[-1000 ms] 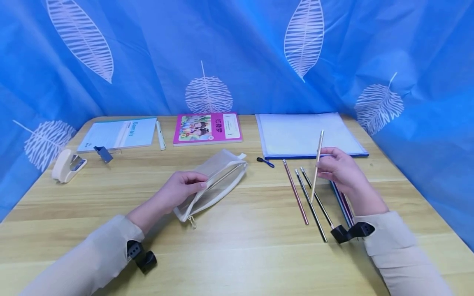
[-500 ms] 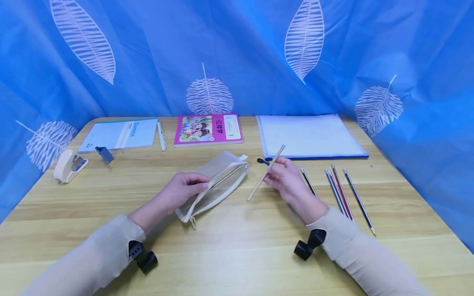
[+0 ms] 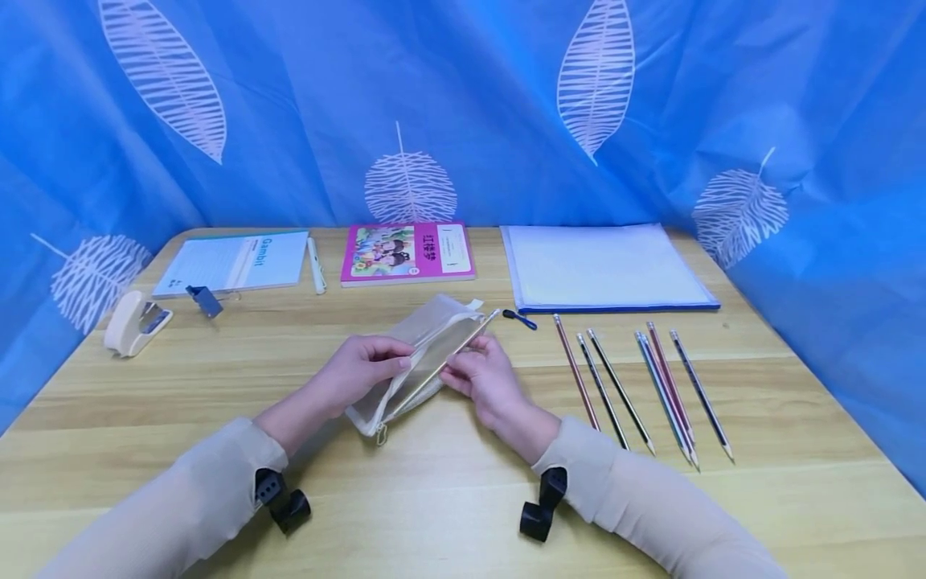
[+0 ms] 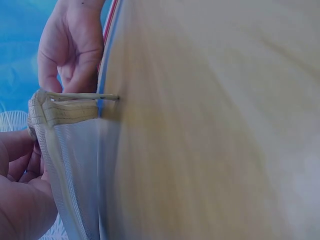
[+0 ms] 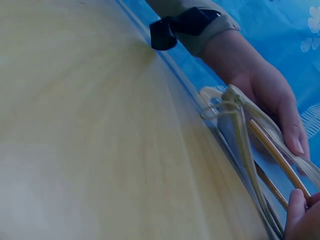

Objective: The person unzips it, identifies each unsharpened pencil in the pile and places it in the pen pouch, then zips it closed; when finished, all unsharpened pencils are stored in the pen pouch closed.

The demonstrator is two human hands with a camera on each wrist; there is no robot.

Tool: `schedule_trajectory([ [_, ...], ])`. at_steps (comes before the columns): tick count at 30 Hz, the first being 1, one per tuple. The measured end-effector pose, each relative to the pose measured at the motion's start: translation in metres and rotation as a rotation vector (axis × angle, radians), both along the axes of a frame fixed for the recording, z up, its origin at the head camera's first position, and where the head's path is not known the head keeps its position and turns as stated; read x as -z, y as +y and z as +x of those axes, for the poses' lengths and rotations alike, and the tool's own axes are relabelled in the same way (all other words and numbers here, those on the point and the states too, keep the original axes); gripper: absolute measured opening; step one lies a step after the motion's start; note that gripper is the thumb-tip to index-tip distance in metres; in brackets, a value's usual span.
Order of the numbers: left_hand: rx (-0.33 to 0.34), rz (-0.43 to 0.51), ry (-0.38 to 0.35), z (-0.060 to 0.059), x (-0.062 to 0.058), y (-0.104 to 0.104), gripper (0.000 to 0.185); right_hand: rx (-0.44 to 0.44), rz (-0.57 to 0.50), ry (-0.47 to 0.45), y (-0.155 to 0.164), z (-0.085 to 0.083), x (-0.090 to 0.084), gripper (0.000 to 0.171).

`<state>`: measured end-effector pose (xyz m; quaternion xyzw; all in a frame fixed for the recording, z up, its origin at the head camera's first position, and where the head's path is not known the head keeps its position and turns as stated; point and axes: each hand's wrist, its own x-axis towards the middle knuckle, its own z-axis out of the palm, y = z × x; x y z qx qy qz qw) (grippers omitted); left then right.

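A pale mesh zip pouch (image 3: 439,312) lies on the table with its long mouth spread. My left hand (image 3: 365,368) pinches the far rim of that mouth between thumb and fingers; the left wrist view shows the same grip on the mesh (image 4: 75,170). In my right hand (image 3: 492,386) a gold pencil (image 3: 419,389) is pinched, slanting along the mouth with its upper end past the pouch's right corner. The right wrist view has this pencil (image 5: 275,152) between the pouch's rims, with a second pencil (image 5: 270,184) lower inside.
Several pencils (image 3: 613,378) lie in two groups to the right. Behind them is a white folder (image 3: 608,265), with a dark zip pull (image 3: 519,319) by its corner. A pink book (image 3: 407,254), pen (image 3: 316,267), notebook (image 3: 231,262), blue clip (image 3: 205,301) and stapler (image 3: 134,326) stand farther left.
My right hand has carried the gold pencil left from the pencil group to the pouch's mouth, turning it to lie along the opening. My left hand keeps its hold on the rim.
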<state>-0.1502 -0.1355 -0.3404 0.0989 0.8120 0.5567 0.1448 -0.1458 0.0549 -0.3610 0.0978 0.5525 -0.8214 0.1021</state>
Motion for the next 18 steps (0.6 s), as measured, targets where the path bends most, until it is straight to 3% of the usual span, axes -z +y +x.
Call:
schedule_trajectory([
  [7, -0.012, 0.007, 0.011, -0.001, 0.002, 0.004, 0.026, -0.108, 0.008, 0.014, -0.014, 0.004, 0.005, 0.035],
  [14, -0.032, 0.011, -0.010, 0.000, 0.003, 0.003, 0.026, -0.218, 0.079, -0.008, -0.012, 0.001, 0.006, 0.016],
  [18, -0.024, 0.016, -0.023, 0.001, 0.002, 0.004, 0.026, -0.240, 0.151, -0.011, -0.011, -0.004, 0.006, 0.020],
])
